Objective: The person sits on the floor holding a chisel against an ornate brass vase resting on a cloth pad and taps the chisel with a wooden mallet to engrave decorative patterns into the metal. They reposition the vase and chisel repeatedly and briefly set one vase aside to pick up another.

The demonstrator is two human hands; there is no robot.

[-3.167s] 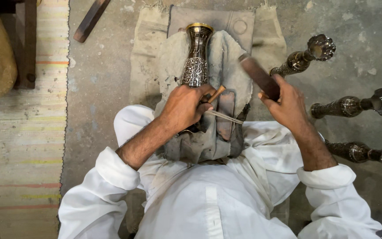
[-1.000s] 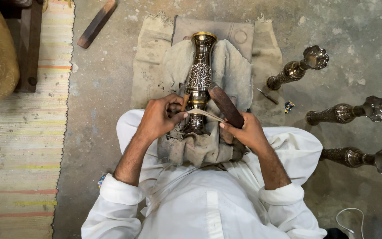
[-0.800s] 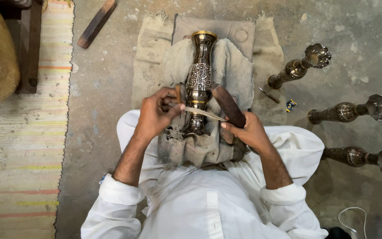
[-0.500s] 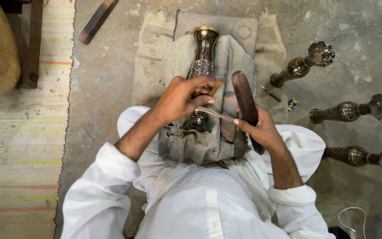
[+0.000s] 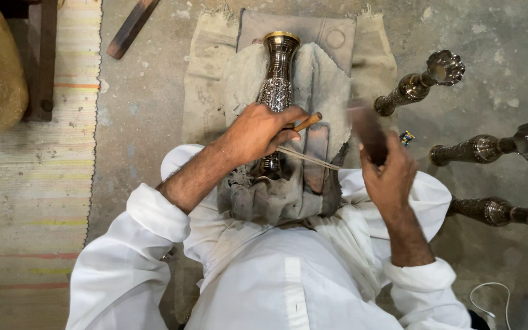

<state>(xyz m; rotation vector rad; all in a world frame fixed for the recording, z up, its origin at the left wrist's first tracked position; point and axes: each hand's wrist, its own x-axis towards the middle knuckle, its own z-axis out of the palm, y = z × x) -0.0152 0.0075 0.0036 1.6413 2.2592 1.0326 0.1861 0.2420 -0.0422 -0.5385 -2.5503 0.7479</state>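
Seen from above, a person in white sits on a concrete floor (image 5: 142,122). The left hand (image 5: 258,131) grips a thin wooden-handled chisel (image 5: 304,156), angled across an engraved brass vase (image 5: 276,79) lying lengthwise on grey cloth (image 5: 325,79), mouth pointing away. The right hand (image 5: 389,177), just right of the chisel's tail, is clenched around a blurred wooden mallet (image 5: 368,131); three similar vases (image 5: 484,146) lie farther right.

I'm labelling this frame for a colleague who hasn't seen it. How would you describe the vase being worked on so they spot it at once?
Start at the grey cloth spread on the concrete floor in front of the seated person. The engraved metal vase lies along its middle, gold-rimmed mouth pointing away, its lower part under the left hand. Unlike the three similar vases on bare floor to the right, it rests on cloth.
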